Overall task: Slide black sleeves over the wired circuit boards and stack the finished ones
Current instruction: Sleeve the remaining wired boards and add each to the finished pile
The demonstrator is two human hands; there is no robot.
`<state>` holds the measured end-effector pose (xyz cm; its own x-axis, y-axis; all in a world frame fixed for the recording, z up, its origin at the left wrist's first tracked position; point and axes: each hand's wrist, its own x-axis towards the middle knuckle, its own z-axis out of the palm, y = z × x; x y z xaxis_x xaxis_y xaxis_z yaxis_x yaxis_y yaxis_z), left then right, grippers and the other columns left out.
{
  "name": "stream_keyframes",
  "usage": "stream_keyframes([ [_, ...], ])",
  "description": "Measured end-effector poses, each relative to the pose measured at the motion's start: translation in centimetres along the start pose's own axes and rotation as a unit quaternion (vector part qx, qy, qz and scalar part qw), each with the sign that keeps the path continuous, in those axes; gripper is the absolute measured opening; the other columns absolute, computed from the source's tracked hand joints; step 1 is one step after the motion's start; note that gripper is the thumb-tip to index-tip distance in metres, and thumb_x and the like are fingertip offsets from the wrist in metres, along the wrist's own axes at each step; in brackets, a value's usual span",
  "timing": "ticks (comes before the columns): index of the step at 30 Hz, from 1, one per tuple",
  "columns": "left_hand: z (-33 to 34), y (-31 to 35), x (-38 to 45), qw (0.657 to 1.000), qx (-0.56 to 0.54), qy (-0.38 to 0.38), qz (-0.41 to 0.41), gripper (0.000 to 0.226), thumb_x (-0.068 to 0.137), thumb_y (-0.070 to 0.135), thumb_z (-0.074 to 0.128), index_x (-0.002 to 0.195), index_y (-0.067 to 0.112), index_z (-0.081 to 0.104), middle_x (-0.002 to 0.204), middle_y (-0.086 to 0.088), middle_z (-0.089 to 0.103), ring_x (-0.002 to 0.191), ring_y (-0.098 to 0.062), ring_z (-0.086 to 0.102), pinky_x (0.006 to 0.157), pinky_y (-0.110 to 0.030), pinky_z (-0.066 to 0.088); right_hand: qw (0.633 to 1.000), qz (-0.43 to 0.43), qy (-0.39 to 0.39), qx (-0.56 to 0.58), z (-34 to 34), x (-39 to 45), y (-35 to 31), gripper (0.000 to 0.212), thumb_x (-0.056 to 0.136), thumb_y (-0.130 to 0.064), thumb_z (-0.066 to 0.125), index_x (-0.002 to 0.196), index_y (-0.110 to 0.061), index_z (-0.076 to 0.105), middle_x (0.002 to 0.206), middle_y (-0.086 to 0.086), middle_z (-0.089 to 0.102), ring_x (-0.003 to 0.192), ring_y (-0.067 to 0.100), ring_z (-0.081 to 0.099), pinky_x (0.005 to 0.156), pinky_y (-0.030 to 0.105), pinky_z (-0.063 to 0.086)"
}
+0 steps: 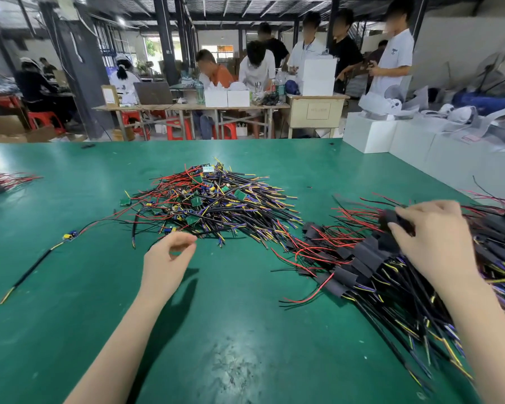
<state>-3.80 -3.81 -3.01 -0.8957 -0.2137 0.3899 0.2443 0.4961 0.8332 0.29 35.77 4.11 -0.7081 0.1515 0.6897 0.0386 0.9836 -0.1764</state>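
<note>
Green table (70, 287), head view. Pile of bare wired circuit boards (207, 199) at centre, w/ red, black, yellow leads tangled. Stack of sleeved boards (370, 258) at right, black sleeves in rows, leads fanned out. R hand (432, 240) on top of stack, fingers curled round one black sleeved board (391, 220). L hand (166, 258) well apart from R, hovering just short of pile, fingers loosely curled, holding nothing. One stray board w/ lead (69, 236) lying alone at left. White boxes (391, 135) along far right edge.
</note>
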Motion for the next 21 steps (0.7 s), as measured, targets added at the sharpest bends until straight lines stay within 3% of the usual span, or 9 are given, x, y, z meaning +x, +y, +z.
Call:
stream_keyframes([
  [3,0.4,-1.1,0.7,0.996,0.083,0.007,-0.009,0.021,0.082,-0.002,0.068,0.096,0.014,0.070,0.098,-0.003,0.072,0.089,-0.020,0.064,0.077,-0.027,0.046,1.000,0.010,0.003,0.017,0.9,-0.6,-0.1,0.040,0.076,-0.012,0.077,0.112,0.002,0.068,0.105,0.023,0.067,0.100,0.046,0.050,0.084,0.054,0.045],
  [7,1.6,-1.9,2.8,0.969,0.226,-0.083,0.063,0.038,0.090,0.005,0.062,0.127,0.009,0.057,0.125,-0.009,0.062,0.119,-0.028,0.052,0.101,-0.039,0.040,0.991,-0.063,0.087,0.077,1.1,0.0,-3.8,0.039,0.081,-0.017,0.074,0.118,-0.005,0.066,0.109,0.015,0.065,0.099,0.041,0.053,0.084,0.049,0.044],
  [9,2.4,-2.1,4.0,0.934,0.317,-0.140,0.083,0.045,0.096,0.013,0.054,0.141,0.012,0.045,0.140,-0.010,0.052,0.131,-0.029,0.041,0.105,-0.040,0.035,0.984,-0.112,0.070,0.119,1.5,0.2,-6.3,0.036,0.081,-0.016,0.073,0.115,-0.007,0.068,0.105,0.013,0.066,0.096,0.038,0.055,0.083,0.047,0.046],
  [11,2.9,-2.2,4.9,0.903,0.390,-0.164,0.075,0.045,0.099,0.021,0.050,0.143,0.017,0.042,0.142,-0.008,0.049,0.131,-0.028,0.040,0.103,-0.039,0.036,0.975,-0.154,0.008,0.158,2.3,0.4,-8.3,0.030,0.081,-0.014,0.071,0.111,-0.008,0.069,0.101,0.011,0.066,0.094,0.034,0.057,0.084,0.045,0.048],
  [13,2.9,-2.0,5.3,0.886,0.430,-0.150,0.088,0.035,0.098,0.027,0.052,0.133,0.019,0.051,0.131,-0.005,0.057,0.121,-0.026,0.047,0.096,-0.036,0.040,0.969,-0.161,-0.093,0.164,3.7,0.7,-9.6,0.022,0.086,-0.014,0.065,0.106,-0.009,0.071,0.100,0.010,0.065,0.096,0.031,0.059,0.085,0.040,0.049],
  [16,2.4,-1.4,5.0,0.882,0.430,-0.148,0.126,0.014,0.095,0.024,0.058,0.106,0.016,0.061,0.104,-0.001,0.063,0.102,-0.024,0.053,0.083,-0.034,0.042,0.963,-0.117,-0.235,0.061,6.5,1.8,-10.1,0.024,0.091,-0.013,0.051,0.106,-0.012,0.070,0.106,0.011,0.063,0.103,0.032,0.059,0.085,0.037,0.049],
  [19,1.8,0.0,3.9,0.925,0.310,-0.188,0.108,0.008,0.096,0.023,0.057,0.095,0.018,0.063,0.088,0.003,0.062,0.081,-0.017,0.057,0.073,-0.031,0.047,0.957,-0.069,-0.278,-0.045,8.5,2.6,-9.8,0.027,0.091,-0.010,0.050,0.114,-0.010,0.065,0.115,0.015,0.062,0.108,0.034,0.059,0.087,0.037,0.049],
  [21,1.5,1.1,2.9,0.960,0.198,-0.180,0.084,0.013,0.097,0.021,0.057,0.086,0.018,0.063,0.075,0.004,0.063,0.060,-0.004,0.053,0.065,-0.025,0.045,0.952,-0.027,-0.300,-0.060,9.4,3.2,-9.4,0.027,0.092,-0.021,0.056,0.112,-0.004,0.063,0.116,0.017,0.062,0.108,0.035,0.060,0.085,0.036,0.049],
])
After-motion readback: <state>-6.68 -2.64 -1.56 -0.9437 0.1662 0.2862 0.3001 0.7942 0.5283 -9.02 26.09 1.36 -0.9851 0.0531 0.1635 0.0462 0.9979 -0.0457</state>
